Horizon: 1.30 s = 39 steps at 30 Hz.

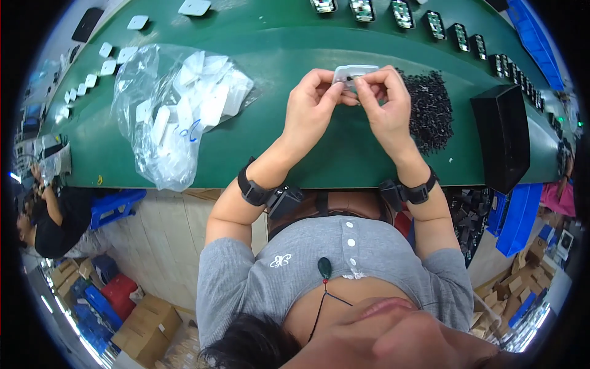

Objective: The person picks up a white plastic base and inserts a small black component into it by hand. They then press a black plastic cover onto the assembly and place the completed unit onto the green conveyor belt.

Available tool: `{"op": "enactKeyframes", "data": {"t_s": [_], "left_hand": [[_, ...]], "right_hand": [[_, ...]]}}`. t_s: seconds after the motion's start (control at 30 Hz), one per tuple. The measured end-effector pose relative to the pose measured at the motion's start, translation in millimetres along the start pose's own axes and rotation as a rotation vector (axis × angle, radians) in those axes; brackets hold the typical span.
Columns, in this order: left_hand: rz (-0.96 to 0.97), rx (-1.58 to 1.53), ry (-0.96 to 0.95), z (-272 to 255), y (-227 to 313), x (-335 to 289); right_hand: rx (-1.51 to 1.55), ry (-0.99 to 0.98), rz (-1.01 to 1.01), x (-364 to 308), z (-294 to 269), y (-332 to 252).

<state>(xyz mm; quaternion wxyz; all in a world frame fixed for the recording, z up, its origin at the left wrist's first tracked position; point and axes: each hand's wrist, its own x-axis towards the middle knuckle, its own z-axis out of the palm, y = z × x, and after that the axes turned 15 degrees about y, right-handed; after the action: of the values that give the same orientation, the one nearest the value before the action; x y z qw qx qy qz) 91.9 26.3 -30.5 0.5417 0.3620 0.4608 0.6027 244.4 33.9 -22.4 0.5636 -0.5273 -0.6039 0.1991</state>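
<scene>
Over the green table (295,163), a white plastic cover (357,69) is held up between my two hands. My left hand (312,107) is closed on its left edge, thumb against the inner side. Fingers of my right hand (388,104) are closed at the cover's right side, with the thumb and fingertip near a small black part (350,78) on it. Whether that black part is pinched or only touched I cannot tell. Just right of my right hand lies a heap of small black parts (431,114).
Left of my hands, a clear plastic bag (153,147) holds several white covers (212,104). More white covers (138,23) lie at the far left. Black housings with green circuit boards (402,13) line the far right. A black bin (503,138) stands at the right edge, above blue crates (519,218).
</scene>
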Motion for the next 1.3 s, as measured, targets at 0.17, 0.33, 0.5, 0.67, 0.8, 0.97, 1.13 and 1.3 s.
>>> {"op": "enactKeyframes", "data": {"t_s": [0.17, 0.33, 0.5, 0.67, 0.8, 0.97, 1.13, 1.3], "left_hand": [[0.076, -0.043, 0.005, -1, -2, -2], [0.244, 0.06, -0.003, -8, -5, 0], [0.403, 0.105, -0.03, -8, 0, -1], [0.141, -0.027, -0.159, -10, 13, 0], [0.01, -0.147, -0.055, -16, 29, 2], [0.072, 0.177, 0.21, -40, 17, 29], [0.55, 0.675, 0.282, -47, -6, 45], [0.623, 1.008, 0.226, -38, -3, 34]], "right_hand": [[0.149, 0.043, 0.133, -11, 15, -2], [0.063, 0.037, -0.002, -14, 11, -4], [-0.02, 0.092, -0.117, -8, 0, -18], [0.008, -0.215, 0.074, 16, -21, -23], [0.371, -0.341, 0.388, 27, -7, -22], [0.113, -0.344, 0.103, 65, 41, 0], [-0.699, 0.011, -0.722, 154, 113, 12], [-0.833, -0.416, -0.353, 182, 141, 27]]}}
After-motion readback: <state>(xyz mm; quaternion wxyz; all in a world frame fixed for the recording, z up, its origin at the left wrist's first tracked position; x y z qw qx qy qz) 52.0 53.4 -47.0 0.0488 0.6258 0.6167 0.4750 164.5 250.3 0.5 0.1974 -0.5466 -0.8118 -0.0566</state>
